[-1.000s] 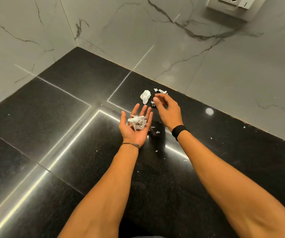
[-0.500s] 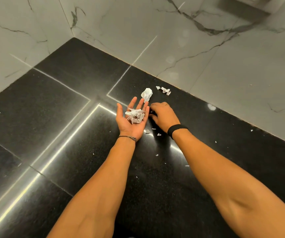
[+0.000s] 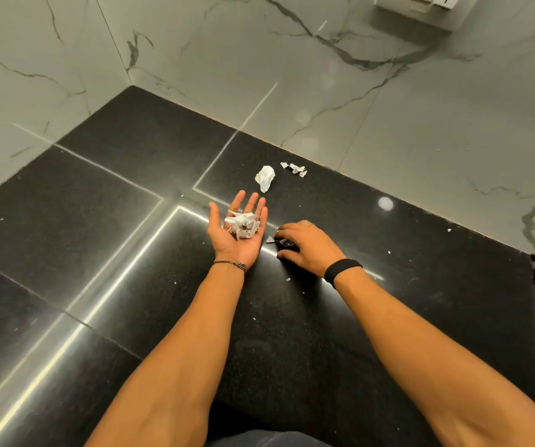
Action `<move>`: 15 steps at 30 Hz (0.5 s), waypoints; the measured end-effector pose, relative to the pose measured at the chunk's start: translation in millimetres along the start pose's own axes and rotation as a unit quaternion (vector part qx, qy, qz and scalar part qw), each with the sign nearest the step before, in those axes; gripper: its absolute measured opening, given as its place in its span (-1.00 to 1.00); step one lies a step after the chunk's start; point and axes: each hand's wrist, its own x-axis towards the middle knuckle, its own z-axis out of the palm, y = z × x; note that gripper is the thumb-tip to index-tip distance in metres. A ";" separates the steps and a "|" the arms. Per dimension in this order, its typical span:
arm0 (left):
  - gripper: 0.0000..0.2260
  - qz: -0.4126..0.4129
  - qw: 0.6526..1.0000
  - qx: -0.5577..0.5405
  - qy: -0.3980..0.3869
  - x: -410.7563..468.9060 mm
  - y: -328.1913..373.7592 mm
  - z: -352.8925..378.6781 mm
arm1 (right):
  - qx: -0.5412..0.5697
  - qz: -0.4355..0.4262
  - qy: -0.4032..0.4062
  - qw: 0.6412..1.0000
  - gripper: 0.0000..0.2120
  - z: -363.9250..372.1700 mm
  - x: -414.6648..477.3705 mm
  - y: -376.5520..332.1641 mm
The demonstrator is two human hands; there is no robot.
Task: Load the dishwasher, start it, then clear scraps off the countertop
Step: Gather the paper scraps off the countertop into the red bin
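You held a pile of paper scraps [image 3: 243,228] on your flat left hand [image 3: 225,241].

The scraps lay in your palm, which faced up just over the black surface [image 3: 124,227], with the fingers straight and spread wide. Just beside it, your right hand [image 3: 306,248] was palm down on the surface, with its fingers and thumb curled round a dark scrap [image 3: 279,242]. A white paper ball [image 3: 265,178] lay on the surface just past your left fingertips. Some small torn bits [image 3: 295,168] lay near it, closer to the marble wall [image 3: 388,108]. Tiny white crumbs were dotted over the surface. You wore a thin bracelet [image 3: 231,263] on your left wrist and a black band [image 3: 343,269] on your right.
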 end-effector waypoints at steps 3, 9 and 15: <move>-0.38 -0.003 1.000 0.000 0.001 -7.8 -6.0 -1.7 | -0.033 -0.020 0.007 0.999 -0.74 2.8 -12.0 -5.3; -0.39 0.003 1.000 0.018 0.011 -23.9 -14.6 -7.4 | -0.066 0.006 0.059 0.996 -0.76 8.0 -28.5 -19.7; -0.39 0.016 1.000 0.005 0.010 -33.0 -16.8 -11.6 | 0.260 0.191 0.199 0.925 -0.91 -3.6 -31.5 -24.3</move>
